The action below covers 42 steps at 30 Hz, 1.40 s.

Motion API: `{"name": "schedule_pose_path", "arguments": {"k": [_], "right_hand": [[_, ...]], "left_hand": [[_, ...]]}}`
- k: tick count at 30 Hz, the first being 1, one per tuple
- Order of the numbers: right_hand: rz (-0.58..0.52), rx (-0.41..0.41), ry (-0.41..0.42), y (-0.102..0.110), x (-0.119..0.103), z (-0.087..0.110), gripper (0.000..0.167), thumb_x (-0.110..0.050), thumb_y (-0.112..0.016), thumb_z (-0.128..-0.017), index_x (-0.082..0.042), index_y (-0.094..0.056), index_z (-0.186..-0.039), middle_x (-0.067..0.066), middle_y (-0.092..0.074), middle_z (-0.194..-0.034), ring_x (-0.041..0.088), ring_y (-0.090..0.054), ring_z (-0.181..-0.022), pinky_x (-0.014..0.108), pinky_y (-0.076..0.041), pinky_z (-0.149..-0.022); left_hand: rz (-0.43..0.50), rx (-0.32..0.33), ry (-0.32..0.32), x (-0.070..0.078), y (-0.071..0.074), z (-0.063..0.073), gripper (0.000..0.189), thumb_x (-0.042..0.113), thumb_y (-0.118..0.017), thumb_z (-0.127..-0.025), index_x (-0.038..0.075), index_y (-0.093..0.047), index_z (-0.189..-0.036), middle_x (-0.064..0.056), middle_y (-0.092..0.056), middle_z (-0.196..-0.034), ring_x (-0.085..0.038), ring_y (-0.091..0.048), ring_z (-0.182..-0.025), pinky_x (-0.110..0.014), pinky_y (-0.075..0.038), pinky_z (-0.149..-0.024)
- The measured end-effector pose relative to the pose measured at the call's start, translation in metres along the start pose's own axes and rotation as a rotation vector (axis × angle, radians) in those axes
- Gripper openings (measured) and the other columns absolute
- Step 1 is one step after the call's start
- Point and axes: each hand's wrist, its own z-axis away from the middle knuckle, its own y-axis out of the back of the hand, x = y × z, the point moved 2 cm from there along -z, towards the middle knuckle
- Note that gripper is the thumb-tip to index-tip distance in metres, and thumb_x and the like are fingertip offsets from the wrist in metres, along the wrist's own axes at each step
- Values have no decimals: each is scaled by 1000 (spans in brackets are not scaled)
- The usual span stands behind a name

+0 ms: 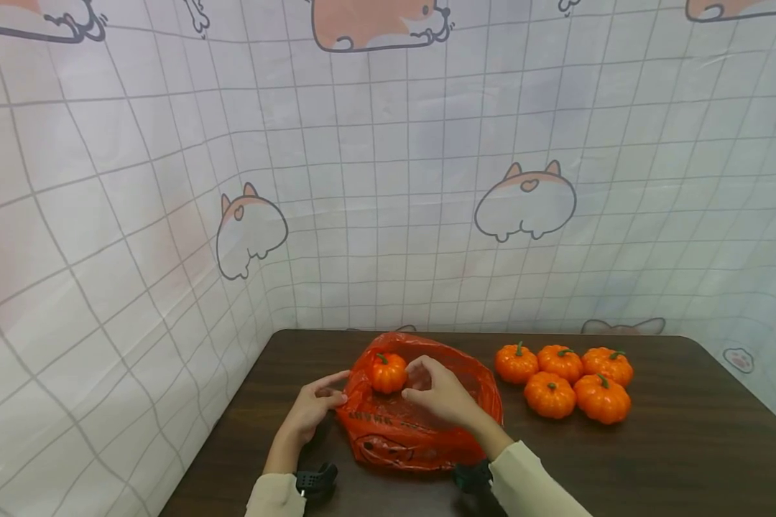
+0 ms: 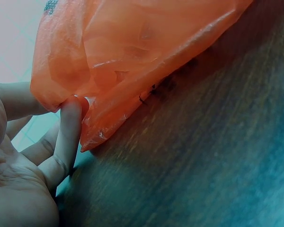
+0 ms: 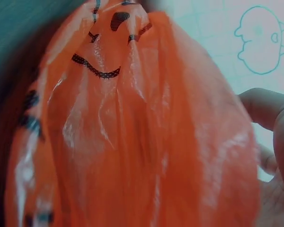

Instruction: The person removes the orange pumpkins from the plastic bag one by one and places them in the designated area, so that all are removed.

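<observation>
A red-orange plastic bag with dark printing lies on the dark table, its mouth spread wide. One small orange pumpkin with a green stem sits inside the mouth, toward the left. My left hand pinches the bag's left edge; in the left wrist view, bag film passes between its digits. Over the bag's mouth, my right hand has thumb and fingers spread apart, fingertips close by the pumpkin's right side. In the right wrist view the bag's side hides much of that hand.
To the right of the bag, several more small pumpkins stand clustered on the table. A white gridded cloth with cartoon dogs hangs behind the table and along its left side.
</observation>
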Motion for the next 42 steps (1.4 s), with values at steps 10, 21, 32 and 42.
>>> {"name": "schedule_pose_path", "arguments": {"k": [10,21,32,42], "right_hand": [[-2,18,-107,-14,17,-20,50,-21,-78,-91,-6,-53,-132,19,-53,-133,31,-59,-109,48,-53,-89],[-44,26,-146,-29,26,-32,73,-24,-80,-90,-8,-41,-149,23,-44,-144,30,-57,-110,49,-53,-93],[20,1,-130,-37,28,-37,88,-27,-81,-89,-15,-31,-160,22,-38,-156,41,-50,-134,63,-43,-108],[21,20,-128,-40,33,-42,74,-26,-82,-88,-12,-40,-146,20,-47,-150,37,-55,-129,60,-45,-107]], "left_hand": [[-10,6,-3,-1,-1,0,48,6,-66,-97,12,-61,-144,-9,-70,-97,-17,-65,-91,-32,-52,-83],[-9,8,-5,1,0,0,48,6,-66,-97,11,-59,-145,-8,-69,-96,-17,-64,-90,-32,-51,-82],[-20,15,-7,0,-1,-2,47,7,-66,-97,11,-60,-144,-8,-70,-96,-18,-65,-90,-32,-51,-82],[-10,16,-4,-1,-2,-2,47,5,-66,-96,11,-61,-143,-8,-70,-93,-17,-65,-88,-31,-52,-81]]}}
